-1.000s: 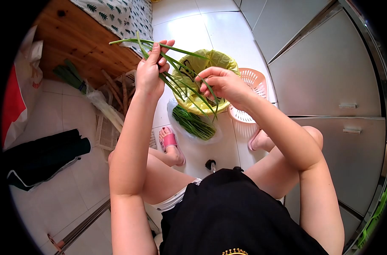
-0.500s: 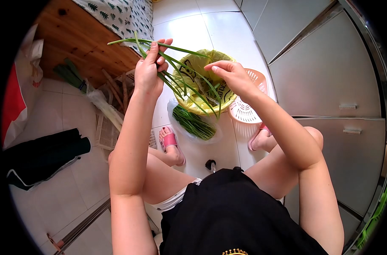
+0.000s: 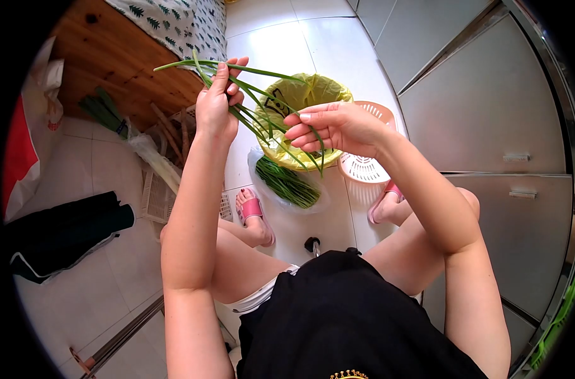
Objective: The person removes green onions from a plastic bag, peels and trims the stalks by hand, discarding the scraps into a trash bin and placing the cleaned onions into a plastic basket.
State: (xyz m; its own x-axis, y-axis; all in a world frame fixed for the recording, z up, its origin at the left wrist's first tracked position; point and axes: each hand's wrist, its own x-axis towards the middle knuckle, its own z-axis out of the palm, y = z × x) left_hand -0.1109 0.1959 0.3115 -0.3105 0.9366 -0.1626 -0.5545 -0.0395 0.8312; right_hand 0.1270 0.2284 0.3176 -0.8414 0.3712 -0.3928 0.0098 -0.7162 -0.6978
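- the long green stalks [image 3: 242,114] are in the upper middle of the frame, held in the air, partly over the yellow bag [image 3: 325,90].
- the left hand [image 3: 218,101] has a firm grip: its thumb and fingers are grasping the stalks. this is the same as half a second ago, only the hand is shifted a little to the left of the frame.
- the right hand [image 3: 344,126] has changed more. half a second ago its fingers were apart from the stalks; now they are at the stalks' hanging part, with one stalk crossing the fingers. the hand is half curled, and i cannot tell if its grip is closed on that stalk.
- i judge from this that both hands are again busy with the same stalks, and that the handling is not finished.
- just below the yellow bag, a bundle of similar stalks [image 3: 287,183] lies on a clear plastic bag [image 3: 322,203]; the basket with holes [image 3: 366,169] is to the right.
- about writing: the yellow bag has a black print [image 3: 275,98], which i cannot read. its print on the right side, visible half a second ago, is now mostly behind the right hand.
- at the left edge, the red and white bag [image 3: 22,151] shows no readable word. at the bottom, the black shirt [image 3: 338,316] has a gold, crown-like print [image 3: 349,374], cut by the frame.
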